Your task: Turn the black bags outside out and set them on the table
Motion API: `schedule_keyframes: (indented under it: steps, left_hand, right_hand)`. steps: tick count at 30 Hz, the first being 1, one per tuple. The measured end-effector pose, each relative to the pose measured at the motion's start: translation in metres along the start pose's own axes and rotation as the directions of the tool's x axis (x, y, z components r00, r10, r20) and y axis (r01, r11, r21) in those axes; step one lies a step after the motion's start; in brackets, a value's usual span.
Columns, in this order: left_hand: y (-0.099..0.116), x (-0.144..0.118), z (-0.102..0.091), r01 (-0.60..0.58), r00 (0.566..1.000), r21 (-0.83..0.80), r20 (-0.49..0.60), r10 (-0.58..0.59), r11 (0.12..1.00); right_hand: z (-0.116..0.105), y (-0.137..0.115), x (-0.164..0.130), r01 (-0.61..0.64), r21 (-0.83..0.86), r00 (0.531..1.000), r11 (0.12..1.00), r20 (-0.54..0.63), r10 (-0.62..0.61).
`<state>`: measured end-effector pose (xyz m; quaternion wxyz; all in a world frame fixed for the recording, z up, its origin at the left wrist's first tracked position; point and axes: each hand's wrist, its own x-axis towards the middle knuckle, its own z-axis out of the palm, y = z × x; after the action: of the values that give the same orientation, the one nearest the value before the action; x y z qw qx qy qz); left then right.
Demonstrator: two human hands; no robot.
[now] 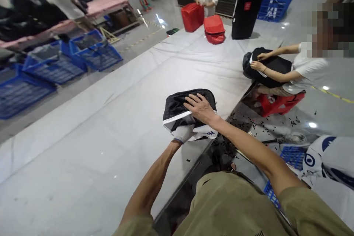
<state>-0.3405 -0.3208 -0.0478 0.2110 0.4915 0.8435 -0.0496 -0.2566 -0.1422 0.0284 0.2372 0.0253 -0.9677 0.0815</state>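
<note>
A small black bag (175, 105) with white trim lies on the white-covered table near its right edge. A white flap with dark lettering hangs from its near side. My left hand (183, 132), in a white knitted glove, reaches into the bag's opening, and its fingers are hidden inside. My right hand (201, 108) is bare and rests on top of the bag with its fingers spread over the black fabric.
White sheeting covers the long table (96, 147). Two red bags (193, 16) and an upright black bag (246, 14) stand at its far end. To the right, a seated co-worker handles a black bag (276, 66). Blue crates (55, 66) line the left floor.
</note>
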Motion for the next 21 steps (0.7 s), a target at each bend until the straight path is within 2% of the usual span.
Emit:
schedule_keyframes:
  steps: [3,5,8,11,14,16,18,19,20,21]
  left_hand:
    - [0.017,-0.022,0.009,-0.056,0.998,0.102,0.042,0.052,0.993]
    - [0.034,-0.036,0.021,-0.096,0.994,0.137,0.071,0.087,0.986]
    - [0.063,-0.050,0.041,-0.187,0.976,0.157,0.139,0.166,0.970]
    - [0.101,-0.050,0.054,-0.358,0.921,0.139,0.212,0.325,0.923]
    - [0.147,-0.044,0.055,-0.553,0.810,0.115,0.305,0.501,0.825]
    - [0.178,-0.043,0.049,-0.661,0.720,0.105,0.368,0.589,0.743]
    - [0.203,-0.046,0.041,-0.754,0.632,0.071,0.349,0.692,0.653]
    - [0.213,-0.048,0.036,-0.818,0.559,0.041,0.294,0.775,0.574]
    - [0.221,-0.049,0.031,-0.886,0.456,0.014,0.201,0.867,0.463]
    - [0.228,-0.049,0.026,-0.944,0.328,0.001,0.068,0.942,0.329]
  right_hand:
    - [-0.011,0.010,-0.004,0.037,-0.073,0.996,0.997,-0.078,-0.042]
    - [-0.019,0.008,-0.024,0.053,-0.132,0.986,0.990,-0.150,-0.073]
    - [-0.038,-0.003,-0.073,-0.013,-0.211,0.962,0.977,-0.270,-0.046]
    - [-0.068,-0.016,-0.136,-0.183,-0.224,0.923,0.957,-0.373,0.089]
    - [-0.106,-0.028,-0.205,-0.401,-0.180,0.857,0.898,-0.420,0.299]
    - [-0.130,-0.037,-0.250,-0.546,-0.180,0.790,0.818,-0.434,0.432]
    - [-0.149,-0.048,-0.293,-0.668,-0.219,0.711,0.711,-0.472,0.522]
    - [-0.156,-0.054,-0.313,-0.719,-0.245,0.670,0.651,-0.494,0.554]
    - [-0.161,-0.061,-0.332,-0.766,-0.270,0.627,0.583,-0.515,0.585]
    - [-0.165,-0.068,-0.349,-0.811,-0.287,0.578,0.511,-0.532,0.619]
